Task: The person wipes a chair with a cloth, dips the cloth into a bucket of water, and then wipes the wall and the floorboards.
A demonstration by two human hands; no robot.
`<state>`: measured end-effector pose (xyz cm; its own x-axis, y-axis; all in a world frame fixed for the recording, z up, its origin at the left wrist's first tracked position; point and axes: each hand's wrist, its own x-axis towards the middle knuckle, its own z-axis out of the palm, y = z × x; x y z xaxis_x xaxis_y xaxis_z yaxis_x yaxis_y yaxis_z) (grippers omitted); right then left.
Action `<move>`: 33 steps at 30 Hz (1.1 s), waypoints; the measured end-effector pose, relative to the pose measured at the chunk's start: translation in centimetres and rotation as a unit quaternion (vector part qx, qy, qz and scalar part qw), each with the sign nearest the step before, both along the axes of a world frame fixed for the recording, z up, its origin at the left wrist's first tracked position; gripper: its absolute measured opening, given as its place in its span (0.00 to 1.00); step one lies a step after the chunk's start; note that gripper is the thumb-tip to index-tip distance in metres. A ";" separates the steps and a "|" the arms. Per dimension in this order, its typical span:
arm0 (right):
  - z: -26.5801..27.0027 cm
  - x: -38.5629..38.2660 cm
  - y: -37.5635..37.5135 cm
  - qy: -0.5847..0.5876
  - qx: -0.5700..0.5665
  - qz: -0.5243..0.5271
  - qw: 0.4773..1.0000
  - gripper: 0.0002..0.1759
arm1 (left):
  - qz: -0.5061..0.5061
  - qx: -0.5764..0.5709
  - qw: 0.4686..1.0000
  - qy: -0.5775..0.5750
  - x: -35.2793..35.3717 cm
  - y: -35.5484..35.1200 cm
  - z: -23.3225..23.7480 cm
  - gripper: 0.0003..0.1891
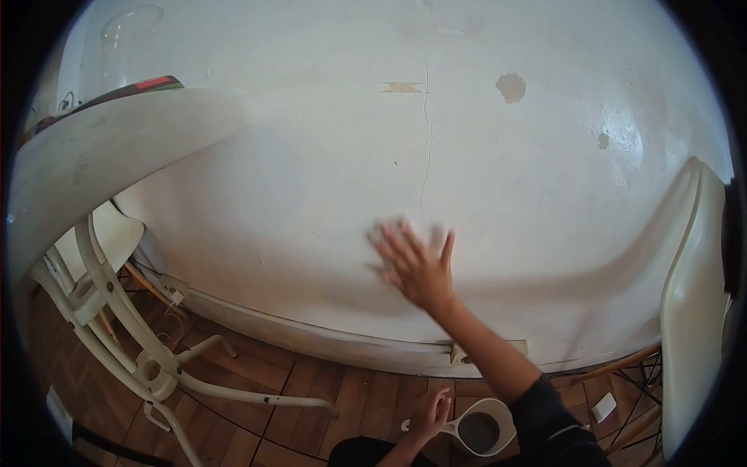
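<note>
My right hand (419,268) is stretched out to the white wall (327,187), fingers spread, with nothing seen in it. It appears to touch the wall, though a slim gap cannot be ruled out. Low in the view, my left hand (426,416) is closed around the handle of a white dipper (507,420). The handle's rounded end pokes out to the left of my fist. A grey liquid (478,433) lies in the dipper's bowl. My dark right sleeve (556,420) passes close beside its rim.
A white table (117,140) with folding legs (132,327) stands at left, a clear container (128,47) near it. A white chair (692,311) is at right. Wall sockets (463,354) sit low above the tiled floor (311,389). The wall has a crack and peeled patches (511,88).
</note>
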<state>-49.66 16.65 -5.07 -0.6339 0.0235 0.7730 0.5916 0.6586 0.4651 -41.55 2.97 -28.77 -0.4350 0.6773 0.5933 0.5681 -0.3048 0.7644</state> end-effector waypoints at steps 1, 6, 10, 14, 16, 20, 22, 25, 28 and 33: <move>3.7 -0.9 -0.4 0.041 0.003 0.021 0.999 0.41 | -0.005 0.004 1.000 0.002 0.0 0.0 -0.1 0.11; 17.6 -5.8 -0.6 0.238 0.069 0.082 0.965 0.39 | -0.023 -0.006 1.000 -0.008 -0.2 -0.2 0.0 0.10; 16.2 -6.4 -1.0 0.223 0.044 0.073 0.971 0.41 | -0.026 0.017 1.000 0.007 -0.5 0.1 0.4 0.11; 8.1 -5.6 -0.9 0.067 0.038 0.084 0.994 0.48 | -0.034 -0.006 0.999 -0.015 -0.1 -0.7 1.4 0.10; 2.1 -4.9 -0.8 -0.041 0.053 0.064 0.996 0.51 | -0.026 0.002 0.999 -0.020 -0.2 -0.8 1.3 0.11; -9.6 -1.8 0.8 -0.256 0.147 0.060 0.953 0.56 | -0.016 0.047 0.997 0.054 -0.7 -0.6 0.3 0.11; -9.6 -1.6 1.5 -0.248 0.179 0.085 0.948 0.56 | -0.015 0.041 0.998 0.052 -0.7 -0.3 0.1 0.12; -5.8 -1.7 1.1 -0.210 0.165 0.072 0.961 0.53 | -0.019 0.050 0.997 0.056 -0.7 -0.3 0.3 0.13; 5.0 -2.5 1.2 -0.014 0.061 0.056 0.996 0.45 | -0.026 0.034 0.998 0.042 -0.6 0.0 -0.2 0.13; 19.9 -2.3 1.2 0.249 0.112 0.039 0.961 0.31 | -0.038 0.012 0.999 0.029 -0.4 -0.1 0.6 0.11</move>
<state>-51.97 17.85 14.84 -0.1777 -0.2105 0.9613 0.7306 0.6262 0.2722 -41.94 2.89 -28.16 -0.3477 0.6924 0.6322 0.5861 -0.3658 0.7230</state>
